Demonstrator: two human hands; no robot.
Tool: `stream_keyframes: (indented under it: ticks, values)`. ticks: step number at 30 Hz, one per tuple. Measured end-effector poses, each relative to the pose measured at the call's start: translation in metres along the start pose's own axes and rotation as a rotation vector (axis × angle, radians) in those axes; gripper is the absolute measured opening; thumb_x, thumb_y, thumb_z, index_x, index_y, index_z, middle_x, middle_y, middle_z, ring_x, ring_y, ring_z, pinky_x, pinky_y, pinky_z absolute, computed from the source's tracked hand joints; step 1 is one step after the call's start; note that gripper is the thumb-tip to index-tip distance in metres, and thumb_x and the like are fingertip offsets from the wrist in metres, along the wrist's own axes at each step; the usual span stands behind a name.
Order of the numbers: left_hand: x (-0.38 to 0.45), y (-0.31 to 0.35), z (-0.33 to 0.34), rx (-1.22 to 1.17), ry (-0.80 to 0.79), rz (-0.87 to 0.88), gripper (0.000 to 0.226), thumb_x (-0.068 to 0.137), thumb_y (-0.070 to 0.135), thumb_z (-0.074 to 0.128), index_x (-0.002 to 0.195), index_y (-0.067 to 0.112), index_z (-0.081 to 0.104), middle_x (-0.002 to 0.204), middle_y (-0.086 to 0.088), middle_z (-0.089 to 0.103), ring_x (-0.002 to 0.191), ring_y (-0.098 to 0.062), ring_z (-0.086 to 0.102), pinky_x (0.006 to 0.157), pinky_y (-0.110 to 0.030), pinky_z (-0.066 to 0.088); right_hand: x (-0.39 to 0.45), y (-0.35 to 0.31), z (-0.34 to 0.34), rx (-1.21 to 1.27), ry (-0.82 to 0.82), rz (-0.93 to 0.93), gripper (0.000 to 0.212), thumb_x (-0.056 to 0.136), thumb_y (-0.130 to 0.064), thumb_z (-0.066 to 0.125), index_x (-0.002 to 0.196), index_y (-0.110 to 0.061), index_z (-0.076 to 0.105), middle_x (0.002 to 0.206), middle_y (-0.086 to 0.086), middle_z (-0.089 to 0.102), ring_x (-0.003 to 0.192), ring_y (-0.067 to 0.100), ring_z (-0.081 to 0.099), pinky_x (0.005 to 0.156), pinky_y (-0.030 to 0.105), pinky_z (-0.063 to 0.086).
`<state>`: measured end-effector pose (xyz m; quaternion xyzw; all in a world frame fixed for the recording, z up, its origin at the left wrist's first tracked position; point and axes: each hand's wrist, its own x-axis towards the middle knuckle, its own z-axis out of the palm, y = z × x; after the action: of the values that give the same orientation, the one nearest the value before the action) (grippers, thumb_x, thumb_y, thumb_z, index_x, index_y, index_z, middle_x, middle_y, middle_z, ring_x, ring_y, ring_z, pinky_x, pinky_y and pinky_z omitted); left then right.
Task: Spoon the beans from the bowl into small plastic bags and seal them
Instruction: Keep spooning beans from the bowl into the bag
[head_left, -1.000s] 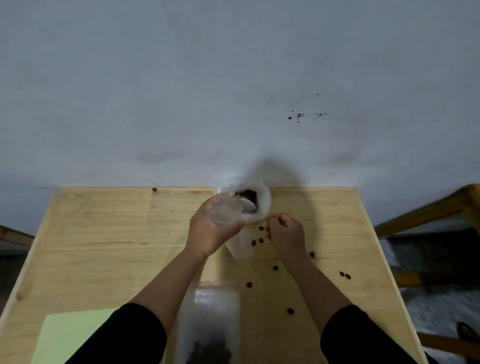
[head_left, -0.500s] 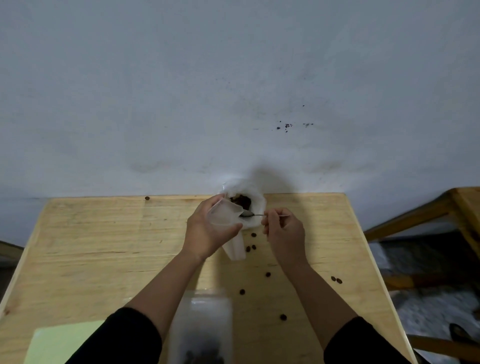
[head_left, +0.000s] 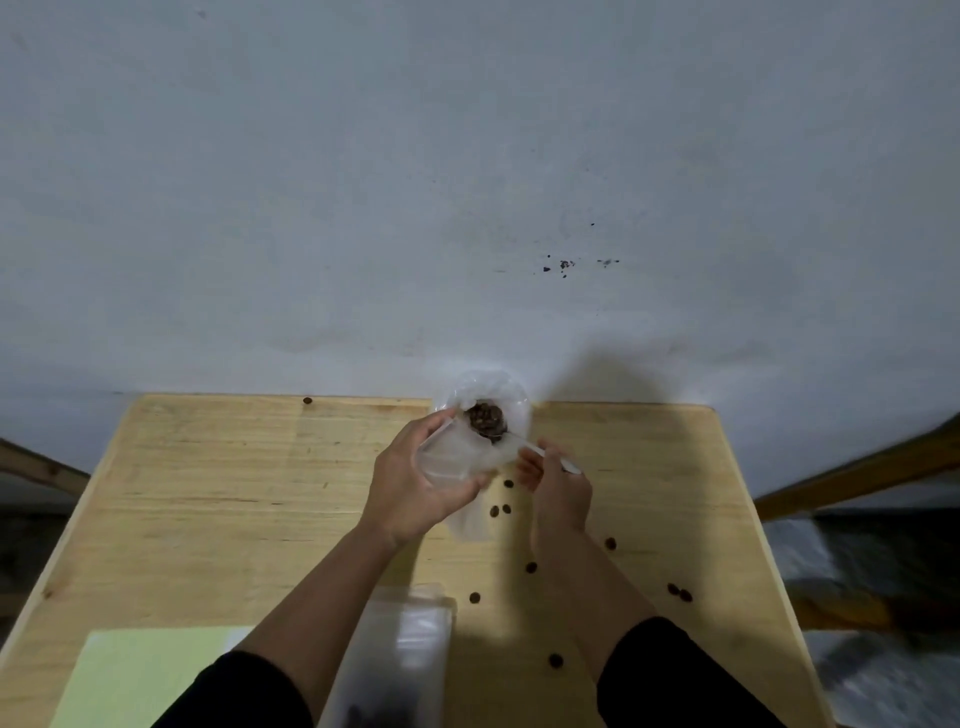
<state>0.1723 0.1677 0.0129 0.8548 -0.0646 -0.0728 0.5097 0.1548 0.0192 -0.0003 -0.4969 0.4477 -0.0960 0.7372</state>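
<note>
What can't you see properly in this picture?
- Spoon: the head view shows its handle partly hidden inside the right hand.
- Small plastic bag: see-through, blurred, left hand covers part.
- Filled bag: cut off by bottom edge.
- Bowl: its lower part is behind the bag.

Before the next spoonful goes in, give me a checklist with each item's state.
1. Small bag held open: ok, left hand grips it.
2. Spoon held: ok, right hand pinches its handle.
3. Spoon loaded: cannot tell, its tip is blurred at the bowl.
4. Beans left in the bowl: ok, a dark heap shows.
5. Table free of spills: not ok, loose beans lie scattered.
6. Filled bag near the front edge sealed: cannot tell.
</note>
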Motion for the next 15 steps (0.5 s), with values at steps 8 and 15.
stream_keyframes:
  ticks: [8,15]
  values:
    - [0.005,-0.005,0.007,0.039,0.09,-0.029,0.079,0.059,0.033,0.086,0.128,0.028,0.048,0.129,0.01,0.054,0.117,0.0,0.047,0.096,-0.009,0.034,0.016,-0.019,-0.015,0.013,-0.034,-0.021,0.025,0.096,-0.009,0.042,0.082,-0.006,0.063,0.066,0.01,0.063,0.041,0.007,0.058,0.042,0.017,0.047]
    - [0.005,-0.003,0.01,0.016,0.109,-0.07,0.08,0.061,0.032,0.086,0.131,0.025,0.047,0.128,0.013,0.05,0.118,-0.003,0.045,0.102,-0.029,0.041,0.013,-0.046,-0.017,0.025,-0.084,-0.1,0.029,0.095,-0.007,0.04,0.076,-0.007,0.063,0.052,0.003,0.061,0.038,0.009,0.051,0.038,0.019,0.042]
